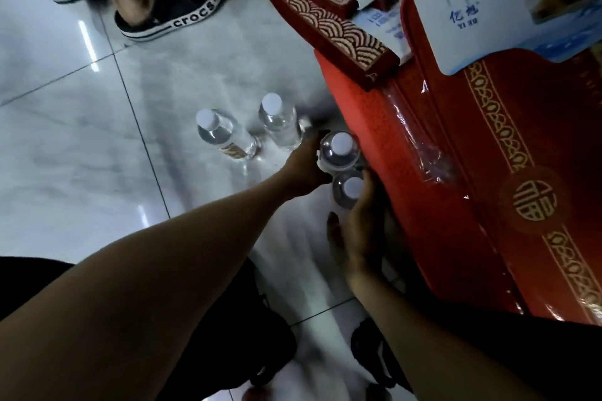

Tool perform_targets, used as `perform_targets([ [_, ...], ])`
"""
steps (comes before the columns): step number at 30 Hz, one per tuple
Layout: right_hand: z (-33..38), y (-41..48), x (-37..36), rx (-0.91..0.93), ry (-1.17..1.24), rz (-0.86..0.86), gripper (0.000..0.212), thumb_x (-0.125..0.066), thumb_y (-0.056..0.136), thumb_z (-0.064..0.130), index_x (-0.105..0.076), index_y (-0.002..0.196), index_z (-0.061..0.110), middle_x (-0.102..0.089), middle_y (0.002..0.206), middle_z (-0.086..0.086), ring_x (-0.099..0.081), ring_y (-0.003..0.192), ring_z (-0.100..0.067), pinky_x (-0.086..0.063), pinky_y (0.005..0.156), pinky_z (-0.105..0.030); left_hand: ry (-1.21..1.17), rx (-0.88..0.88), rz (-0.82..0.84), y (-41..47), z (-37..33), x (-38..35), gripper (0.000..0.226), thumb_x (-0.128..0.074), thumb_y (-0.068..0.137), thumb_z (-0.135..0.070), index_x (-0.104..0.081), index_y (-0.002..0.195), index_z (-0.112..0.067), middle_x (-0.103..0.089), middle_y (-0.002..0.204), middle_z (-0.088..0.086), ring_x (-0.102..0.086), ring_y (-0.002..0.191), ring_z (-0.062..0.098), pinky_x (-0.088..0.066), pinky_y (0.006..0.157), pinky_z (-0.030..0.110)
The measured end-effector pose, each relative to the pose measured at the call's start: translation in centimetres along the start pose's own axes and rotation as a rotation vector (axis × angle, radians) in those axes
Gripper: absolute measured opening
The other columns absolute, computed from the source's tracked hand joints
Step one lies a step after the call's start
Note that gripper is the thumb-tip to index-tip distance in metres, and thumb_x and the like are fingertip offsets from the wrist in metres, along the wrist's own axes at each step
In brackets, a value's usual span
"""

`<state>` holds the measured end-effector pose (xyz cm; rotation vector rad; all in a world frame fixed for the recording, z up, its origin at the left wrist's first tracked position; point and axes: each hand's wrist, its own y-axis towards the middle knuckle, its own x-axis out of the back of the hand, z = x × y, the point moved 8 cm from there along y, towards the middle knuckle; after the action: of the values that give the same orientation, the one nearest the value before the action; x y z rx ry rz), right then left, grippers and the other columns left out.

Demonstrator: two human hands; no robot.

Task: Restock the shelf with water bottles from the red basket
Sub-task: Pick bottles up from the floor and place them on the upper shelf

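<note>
Left hand [304, 169] grips 1 water bottle [338, 153] at frame centre. Right hand [358, 234] curls round a 2nd bottle [347, 190] just below it, touching the red gift boxes [456, 172]. We note a 3rd bottle [224, 137] and a 4th bottle [280, 124] upright on the tiled floor [81, 140], left of centre.

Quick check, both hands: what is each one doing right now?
Left hand: grips the farther water bottle.
Right hand: grips the nearer water bottle.
</note>
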<state>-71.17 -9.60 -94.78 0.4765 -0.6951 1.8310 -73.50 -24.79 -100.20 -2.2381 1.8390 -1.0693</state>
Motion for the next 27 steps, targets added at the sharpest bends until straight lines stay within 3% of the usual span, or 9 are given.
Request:
perform_targets([
  [3, -3.7, 0.8, -2.1, -0.117, 0.039, 0.139, 0.095, -0.054, 0.082, 0.064, -0.03, 0.147, -0.001, -0.037, 0.151, -0.017, -0.035, 0.14, -0.025, -0.019, 0.111, -0.017, -0.088, -0.02, -0.055, 0.8, 0.5, -0.8, 0.083, -0.086, 0.062, -0.019, -0.045, 0.134, -0.014, -0.06, 0.13, 0.004, -0.057, 0.12, 0.02, -0.051, 0.096, 0.041],
  [6, -8.0, 1.8, -4.1, -0.43, 0.157, 0.366, 0.074, -0.077, 0.082, 0.024, -0.04, 0.143, 0.003, -0.044, 0.143, -0.006, -0.038, 0.136, -0.022, -0.027, 0.096, -0.015, -0.158, -0.017, -0.021, 1.8, 1.5, -1.2, 0.076, -0.083, 0.061, -0.009, -0.046, 0.126, -0.018, -0.061, 0.125, 0.005, -0.059, 0.116, 0.024, -0.056, 0.087, 0.05],
  [9, -10.3, 1.7, -4.9, -0.653, 0.22, 0.566, 0.031, -0.067, 0.09, 0.019, -0.06, 0.119, 0.01, -0.057, 0.124, -0.011, -0.054, 0.105, -0.018, -0.04, 0.069, -0.019, -0.069, -0.062, 0.057, 2.1, 1.0, -1.0, 0.073, -0.085, 0.053, -0.006, -0.047, 0.115, -0.014, -0.061, 0.114, 0.005, -0.06, 0.108, 0.031, -0.055, 0.078, 0.056],
  [11, -10.8, 1.5, -5.6, -0.62, 0.171, 0.634, 0.037, -0.059, 0.095, 0.021, -0.058, 0.127, 0.002, -0.057, 0.134, -0.016, -0.052, 0.076, -0.009, -0.04, 0.059, -0.014, -0.018, -0.102, 0.11, 2.1, 0.6, -1.0, 0.075, -0.086, 0.053, -0.004, -0.046, 0.118, -0.008, -0.058, 0.112, 0.003, -0.059, 0.107, 0.031, -0.054, 0.08, 0.056],
  [14, -8.9, 1.9, -5.2, -0.483, 0.081, 0.675, 0.044, -0.043, 0.103, 0.014, -0.039, 0.145, 0.0, -0.048, 0.145, -0.008, -0.052, 0.063, -0.004, -0.042, 0.043, -0.008, -0.031, -0.138, 0.193, 2.0, 0.2, -1.6, 0.081, -0.087, 0.056, -0.002, -0.048, 0.127, -0.006, -0.059, 0.121, 0.004, -0.058, 0.114, 0.025, -0.052, 0.09, 0.052],
  [18, -10.4, 1.2, -4.4, -0.508, 0.353, 0.585, 0.077, -0.077, 0.081, 0.028, -0.037, 0.145, 0.012, -0.041, 0.123, 0.011, -0.046, 0.114, -0.01, -0.027, 0.096, -0.01, -0.123, -0.008, 0.32, 1.2, 0.2, -1.5, 0.085, -0.088, 0.05, -0.007, -0.052, 0.127, -0.014, -0.06, 0.124, 0.013, -0.058, 0.115, 0.035, -0.054, 0.091, 0.052],
  [20, -9.4, 0.4, -3.5, -0.457, 0.327, 0.597, 0.095, -0.09, 0.056, 0.052, -0.049, 0.138, 0.027, -0.051, 0.137, 0.012, -0.047, 0.127, -0.013, -0.031, 0.113, -0.032, -0.191, 0.069, 0.374, 0.4, 0.3, -0.8, 0.086, -0.085, 0.05, -0.012, -0.052, 0.129, -0.023, -0.061, 0.125, 0.014, -0.06, 0.114, 0.038, -0.052, 0.086, 0.057],
  [24, -5.8, 0.1, -1.8, -0.467, 0.604, 0.629, 0.052, -0.086, 0.059, 0.038, -0.072, 0.108, 0.029, -0.072, 0.107, 0.014, -0.063, 0.106, -0.01, -0.05, 0.091, -0.032, -0.263, 0.219, 0.344, -2.1, -0.3, 2.0, 0.074, -0.082, 0.057, -0.032, -0.049, 0.121, -0.052, -0.07, 0.116, -0.005, -0.061, 0.115, 0.024, -0.042, 0.087, 0.049],
  [27, -1.5, -0.1, -0.7, -0.45, 0.742, 0.694, 0.042, -0.08, 0.066, 0.038, -0.072, 0.105, 0.026, -0.074, 0.105, 0.004, -0.067, 0.099, -0.02, -0.053, 0.082, -0.039, -0.424, 0.249, 0.344, -4.3, -1.0, 3.8, 0.051, -0.08, 0.069, -0.029, -0.058, 0.112, -0.046, -0.071, 0.115, -0.002, -0.062, 0.115, 0.03, -0.045, 0.087, 0.052],
])
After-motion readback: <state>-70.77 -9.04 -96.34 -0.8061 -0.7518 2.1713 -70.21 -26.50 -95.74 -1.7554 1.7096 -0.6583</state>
